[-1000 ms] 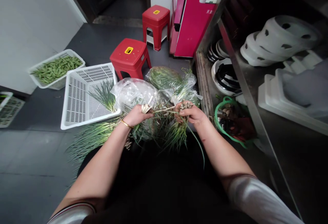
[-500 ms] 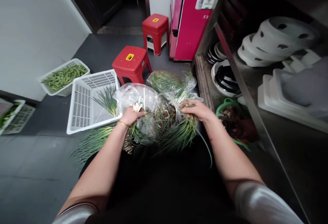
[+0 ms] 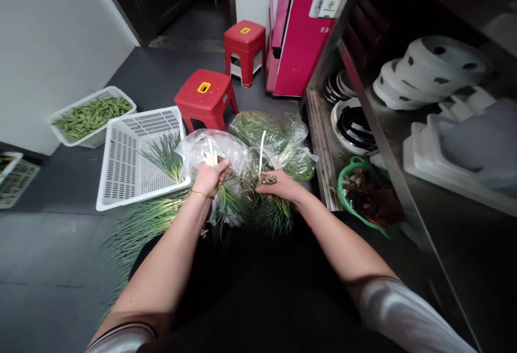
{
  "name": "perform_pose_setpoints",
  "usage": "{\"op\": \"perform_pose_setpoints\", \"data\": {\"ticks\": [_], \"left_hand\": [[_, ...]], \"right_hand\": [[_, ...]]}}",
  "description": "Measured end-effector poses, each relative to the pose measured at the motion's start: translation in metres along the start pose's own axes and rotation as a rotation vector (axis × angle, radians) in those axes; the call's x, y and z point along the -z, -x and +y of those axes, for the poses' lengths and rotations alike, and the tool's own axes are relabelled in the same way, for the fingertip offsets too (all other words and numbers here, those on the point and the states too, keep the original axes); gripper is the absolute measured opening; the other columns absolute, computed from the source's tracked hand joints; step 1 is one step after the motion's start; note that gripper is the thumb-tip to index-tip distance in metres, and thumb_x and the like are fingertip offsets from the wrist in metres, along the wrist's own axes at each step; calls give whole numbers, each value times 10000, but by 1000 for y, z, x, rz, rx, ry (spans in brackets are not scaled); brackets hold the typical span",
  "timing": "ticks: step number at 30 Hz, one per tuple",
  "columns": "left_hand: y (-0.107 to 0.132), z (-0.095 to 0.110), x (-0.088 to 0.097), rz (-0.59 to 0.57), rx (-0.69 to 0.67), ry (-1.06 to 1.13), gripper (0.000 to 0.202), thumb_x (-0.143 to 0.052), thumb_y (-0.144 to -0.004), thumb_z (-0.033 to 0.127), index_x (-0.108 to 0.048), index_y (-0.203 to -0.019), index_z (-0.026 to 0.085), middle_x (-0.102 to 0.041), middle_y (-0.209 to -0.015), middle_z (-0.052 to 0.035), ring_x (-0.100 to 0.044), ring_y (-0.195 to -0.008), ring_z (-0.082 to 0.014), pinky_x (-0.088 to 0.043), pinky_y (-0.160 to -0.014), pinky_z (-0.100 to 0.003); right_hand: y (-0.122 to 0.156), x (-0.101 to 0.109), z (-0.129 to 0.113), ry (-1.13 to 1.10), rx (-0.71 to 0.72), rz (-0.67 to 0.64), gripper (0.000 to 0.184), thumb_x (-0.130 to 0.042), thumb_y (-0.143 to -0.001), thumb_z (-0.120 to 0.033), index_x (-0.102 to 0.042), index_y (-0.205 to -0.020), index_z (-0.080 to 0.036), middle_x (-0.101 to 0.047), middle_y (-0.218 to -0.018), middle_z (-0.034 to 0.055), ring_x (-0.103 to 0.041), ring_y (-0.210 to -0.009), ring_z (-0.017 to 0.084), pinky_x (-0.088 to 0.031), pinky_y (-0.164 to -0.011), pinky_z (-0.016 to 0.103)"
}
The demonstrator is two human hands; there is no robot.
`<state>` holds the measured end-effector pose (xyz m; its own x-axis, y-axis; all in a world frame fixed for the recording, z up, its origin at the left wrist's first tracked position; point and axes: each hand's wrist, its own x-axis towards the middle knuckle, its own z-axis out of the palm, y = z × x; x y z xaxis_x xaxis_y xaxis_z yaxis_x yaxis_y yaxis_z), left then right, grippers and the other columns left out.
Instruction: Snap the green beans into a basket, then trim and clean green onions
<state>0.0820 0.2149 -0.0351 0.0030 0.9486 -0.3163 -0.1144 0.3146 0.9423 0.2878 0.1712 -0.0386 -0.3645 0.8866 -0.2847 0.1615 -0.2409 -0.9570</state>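
Observation:
My left hand [image 3: 207,178], with a bracelet at its wrist, is closed around a small bunch of scallions [image 3: 210,157], white ends up and green leaves hanging below. Beside it, my right hand [image 3: 279,185] grips a larger bunch of scallions [image 3: 280,214], its root ends towards the left hand. A pale stalk stands up by the right fingers. Beneath and behind both hands lies a crumpled clear plastic bag [image 3: 193,148]. More scallions [image 3: 147,225] are heaped by my left forearm. Others [image 3: 163,160] rest inside a white basket [image 3: 117,154].
Ahead are two red stools [image 3: 204,94] and a pink cabinet [image 3: 301,46]. A bag of greens [image 3: 258,126] lies before the nearer stool. Green beans fill a basket [image 3: 58,133] at left. On the right are a metal shelf [image 3: 398,181] and a green basket [image 3: 341,181].
My right hand has moved left, closer to the left hand, bringing its scallion bunch along. The left hand has turned slightly, still holding its scallions. A pale stalk now stands up at the right hand.

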Motion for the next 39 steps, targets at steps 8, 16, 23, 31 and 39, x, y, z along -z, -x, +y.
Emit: {"op": "perform_pose_setpoints", "data": {"ticks": [8,16,23,31,39], "left_hand": [[15,4,2,-246,125,12,499,-778,-577,429,-629,-921,99,-598,-598,-6,-297,-354,-14,-158,-334,-169],[9,5,-1,-277,42,-187,398,-742,-620,375,-710,-879,74,-516,-486,17,-407,-418,-71,-277,-384,-202],[23,-11,-26,-294,-70,-386,290,-735,-630,290,-723,-870,129,-620,-597,-2,-488,-501,-93,-382,-499,-218],[25,-31,-44,-195,-153,-557,105,-714,-584,181,-614,-605,154,-582,-571,18,-517,-569,-117,-403,-563,-231],[20,3,-1,-453,276,-20,204,-713,-521,208,-543,-614,146,-499,-428,36,-316,-313,-40,-173,-333,-184]], "right_hand": [[6,-12,1,217,-13,-272,201,-712,-644,-307,-580,-647,-155,-543,-536,-50,-507,-489,100,-404,-502,230],[-6,19,-3,-235,-26,38,299,-726,-591,-220,-592,-854,-173,-594,-579,-51,-545,-491,102,-452,-504,230],[-15,30,-16,-636,-28,302,291,-778,-539,-250,-548,-695,-163,-624,-540,-3,-592,-494,131,-528,-506,256],[-29,-11,-14,-547,18,404,342,-805,-537,-354,-572,-705,-169,-625,-549,-3,-572,-482,134,-513,-492,274],[-11,13,-15,-269,29,53,333,-794,-582,-348,-631,-809,-167,-613,-578,-33,-553,-489,109,-460,-499,240]]}}
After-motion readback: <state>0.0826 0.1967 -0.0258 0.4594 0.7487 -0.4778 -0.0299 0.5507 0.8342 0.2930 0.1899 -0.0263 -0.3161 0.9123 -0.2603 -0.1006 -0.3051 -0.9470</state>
